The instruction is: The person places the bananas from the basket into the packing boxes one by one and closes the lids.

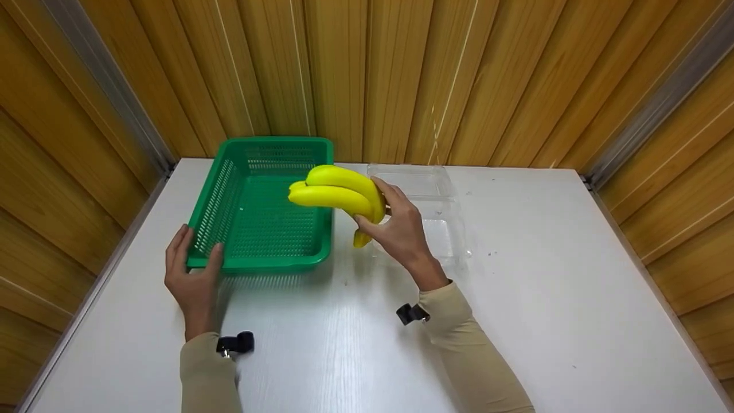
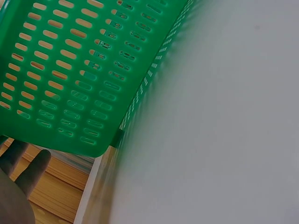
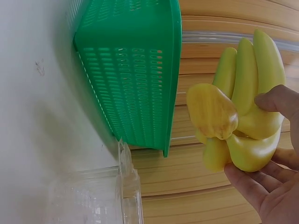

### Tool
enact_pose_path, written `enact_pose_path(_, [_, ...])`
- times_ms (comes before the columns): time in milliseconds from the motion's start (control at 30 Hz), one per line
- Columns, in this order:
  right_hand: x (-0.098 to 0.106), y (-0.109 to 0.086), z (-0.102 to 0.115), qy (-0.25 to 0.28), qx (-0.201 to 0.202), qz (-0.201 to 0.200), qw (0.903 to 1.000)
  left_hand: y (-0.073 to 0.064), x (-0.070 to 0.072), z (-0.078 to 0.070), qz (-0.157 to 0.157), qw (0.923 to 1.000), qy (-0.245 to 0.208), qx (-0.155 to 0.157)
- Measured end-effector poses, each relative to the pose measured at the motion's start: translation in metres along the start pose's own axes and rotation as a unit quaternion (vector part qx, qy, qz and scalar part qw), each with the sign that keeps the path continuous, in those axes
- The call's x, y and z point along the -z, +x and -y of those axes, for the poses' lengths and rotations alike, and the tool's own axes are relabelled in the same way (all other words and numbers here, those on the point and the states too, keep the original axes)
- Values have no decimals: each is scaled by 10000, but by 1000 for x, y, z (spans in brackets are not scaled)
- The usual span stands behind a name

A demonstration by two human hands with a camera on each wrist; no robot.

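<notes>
A bunch of yellow bananas (image 1: 338, 192) is held in my right hand (image 1: 398, 229), raised above the table beside the green basket's right rim. Its tips point left over the basket, and the stem end hangs down. In the right wrist view the thumb presses one side of the bananas (image 3: 245, 84) while the fingers (image 3: 254, 184) support the other. My left hand (image 1: 192, 284) grips the near left corner of the green plastic basket (image 1: 275, 263), thumb at the front rim and fingers along the left side. The basket's slotted floor shows no contents.
A clear plastic clamshell box (image 1: 444, 229) lies opened out to the right of the basket, partly hidden behind my right hand. Wood-patterned panels (image 1: 395, 80) enclose the white table (image 1: 550, 287) at the back and both sides.
</notes>
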State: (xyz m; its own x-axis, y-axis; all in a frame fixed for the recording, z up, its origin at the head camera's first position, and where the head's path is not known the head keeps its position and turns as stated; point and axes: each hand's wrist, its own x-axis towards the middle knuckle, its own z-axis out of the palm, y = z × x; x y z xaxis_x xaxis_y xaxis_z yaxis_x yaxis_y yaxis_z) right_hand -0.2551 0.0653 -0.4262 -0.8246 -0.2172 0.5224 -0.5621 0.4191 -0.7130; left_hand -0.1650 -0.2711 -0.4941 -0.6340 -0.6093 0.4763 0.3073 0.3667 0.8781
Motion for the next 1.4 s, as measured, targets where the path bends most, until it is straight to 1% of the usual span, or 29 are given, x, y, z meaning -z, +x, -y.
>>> enact_pose_path(133, [2, -4, -3, 51, -80, -94, 9999, 0, 0, 1, -26, 9999, -24, -107])
enact_pose_path(300, [4, -7, -5, 74, -156, -170, 9997, 0, 0, 1, -51, 9999, -12, -147])
enact_pose_path(567, [11, -16, -9, -22, -235, -267, 9994, -3, -2, -2, 21, 10000, -17, -84])
enact_pose_path(833, [16, -21, -13, -54, -275, -424, 9987, -2, -2, -4, 71, 10000, 28, -40])
enact_pose_path(900, [17, -22, -14, -91, -276, -455, 9985, -2, -2, -4, 66, 10000, 37, -20])
enact_pose_path(1133, [20, -21, -15, -204, -173, -596, 9979, -1, 1, -2, 1, 9999, 2, -153])
enact_pose_path(1400, [27, -20, -15, -364, -178, -611, 9973, -4, 3, -3, 5, 10000, 48, -39])
